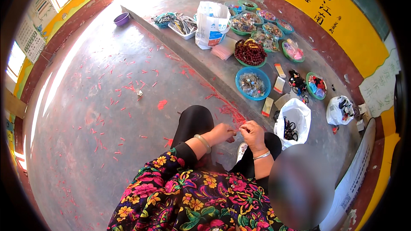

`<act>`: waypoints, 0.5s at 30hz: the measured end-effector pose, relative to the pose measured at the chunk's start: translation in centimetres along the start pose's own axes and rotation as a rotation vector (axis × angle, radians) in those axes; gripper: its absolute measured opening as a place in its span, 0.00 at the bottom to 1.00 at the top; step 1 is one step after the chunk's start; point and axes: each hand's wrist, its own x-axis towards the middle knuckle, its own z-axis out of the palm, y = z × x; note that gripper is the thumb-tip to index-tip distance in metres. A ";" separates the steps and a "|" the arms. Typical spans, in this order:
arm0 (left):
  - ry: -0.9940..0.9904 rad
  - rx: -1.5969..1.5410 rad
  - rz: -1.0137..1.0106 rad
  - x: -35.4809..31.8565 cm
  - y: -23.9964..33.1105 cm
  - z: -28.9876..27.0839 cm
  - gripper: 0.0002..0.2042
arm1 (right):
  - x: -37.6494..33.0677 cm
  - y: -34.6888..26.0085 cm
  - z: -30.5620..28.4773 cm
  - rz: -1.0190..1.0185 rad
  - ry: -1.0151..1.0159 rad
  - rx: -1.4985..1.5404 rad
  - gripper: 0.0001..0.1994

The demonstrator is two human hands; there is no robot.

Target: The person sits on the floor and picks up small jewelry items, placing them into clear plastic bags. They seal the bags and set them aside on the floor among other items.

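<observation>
My left hand (223, 133) and my right hand (253, 135) meet above my knees, fingertips close together. Both are closed in a pinch, with a thin, pinkish thing just visible between them, too small to make out. A bracelet circles each wrist. Beside my right knee stands a white plastic bag (302, 125), its mouth wide, with black loops (290, 131) inside. Red scraps (231, 112) lie on the floor just beyond my hands.
A raised step holds a blue basin (266, 81) of small items, dark red beads (250, 52), several filled baskets, small boxes (279, 84), a white sack (210, 23) and a white tray (183, 34). A purple basin (121, 19) stands on the floor. A blurred patch hides the lower right.
</observation>
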 end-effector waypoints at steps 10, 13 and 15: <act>-0.009 0.291 0.080 -1.5 2.4 0.5 0.11 | 0.2 0.4 -1.5 0.289 -0.253 0.371 0.05; -0.029 0.289 0.137 -1.3 1.5 0.6 0.11 | 0.4 -0.7 -2.1 0.438 -0.314 0.480 0.05; -0.047 0.275 0.169 -0.9 0.8 0.6 0.11 | 0.4 -0.6 -2.5 0.483 -0.355 0.508 0.06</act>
